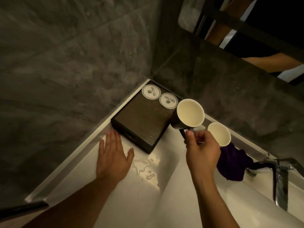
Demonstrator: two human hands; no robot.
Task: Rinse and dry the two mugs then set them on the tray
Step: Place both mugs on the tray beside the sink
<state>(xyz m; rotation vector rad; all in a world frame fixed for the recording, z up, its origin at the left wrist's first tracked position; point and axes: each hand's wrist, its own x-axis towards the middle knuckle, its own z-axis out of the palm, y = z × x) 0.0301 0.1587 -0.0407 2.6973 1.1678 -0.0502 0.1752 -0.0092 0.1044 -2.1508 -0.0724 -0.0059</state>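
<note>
A: Right hand, state?

B: The handle of a dark mug with a cream inside (189,112) is pinched by the curled fingers of the right hand (201,152). The mug is held right of centre, mouth up, handle pointing down-frame into the hand.

A: Where's the tray from there?

B: Left of the mug. The dark rectangular tray (139,124) is laid with its long axis running upper right to lower left. Two round white paper coasters (151,92) are at its upper-right end, and the nearer coaster (168,100) is just beside the mug's rim. A short move left and up-frame is judged enough.

A: Left hand?

B: The left hand (113,160) is laid flat on the white counter (148,186), fingers straight, nothing held, fingertips at the tray's lower-left edge. It's farther from the coasters, so the right hand is favoured.

A: Second mug?

B: A matching cream-lined mug (218,133) is seen just right of the right hand, above a purple cloth (233,163). Its base is hidden.
</note>
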